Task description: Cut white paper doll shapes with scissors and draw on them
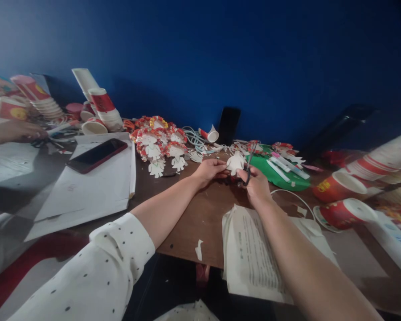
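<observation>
both forearms stretch out over the brown worktop and meet near its middle. the left hand curls with the fingers pinched on the left edge of a white paper cutout, holding it just above the worktop. the right hand is closed around the handles of a pair of scissors, the wrist bent slightly, the blades pointing up along the cutout's right side. a pile of finished red and white paper figures lies just beyond the left hand. a green plate with markers on it sits just past the right hand. printed sheets lie under the right forearm. at the far left another person's hand rests near a phone.
</observation>
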Demonstrator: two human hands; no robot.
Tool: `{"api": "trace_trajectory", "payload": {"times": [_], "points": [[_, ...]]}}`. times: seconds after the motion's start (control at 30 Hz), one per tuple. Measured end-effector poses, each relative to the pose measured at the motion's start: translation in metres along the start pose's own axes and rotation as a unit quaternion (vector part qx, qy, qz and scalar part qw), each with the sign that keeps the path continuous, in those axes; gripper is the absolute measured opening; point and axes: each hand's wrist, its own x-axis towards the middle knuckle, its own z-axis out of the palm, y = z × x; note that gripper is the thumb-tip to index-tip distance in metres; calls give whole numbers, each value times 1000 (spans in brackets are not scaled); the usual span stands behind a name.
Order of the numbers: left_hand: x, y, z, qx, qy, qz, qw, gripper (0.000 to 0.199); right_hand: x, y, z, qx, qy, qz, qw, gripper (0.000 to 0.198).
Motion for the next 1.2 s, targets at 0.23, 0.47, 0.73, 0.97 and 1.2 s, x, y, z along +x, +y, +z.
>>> {"api": "trace_trajectory", "payload": {"times": [0.23,0.47,0.73,0.97,1.2], "points": [[2,-2,-1,11,-2,6,1000,4,-3,-3,1,-2,3,8,1000,54],[0,-1,0,20,5,9,1000,4,-3,-5,2,-17,6,3,1000,53],[0,-1,0,-3,-2,24,1000,7,-3,-3,1,-45,0,-6,999,51],[4,-4,-1,-18,11,35,999,9,-6,-8,5,-37,-29,17,999,48],[2,-4,-1,-6,15,42,999,7,-5,-7,4,-56,-33,13,998,49]]}}
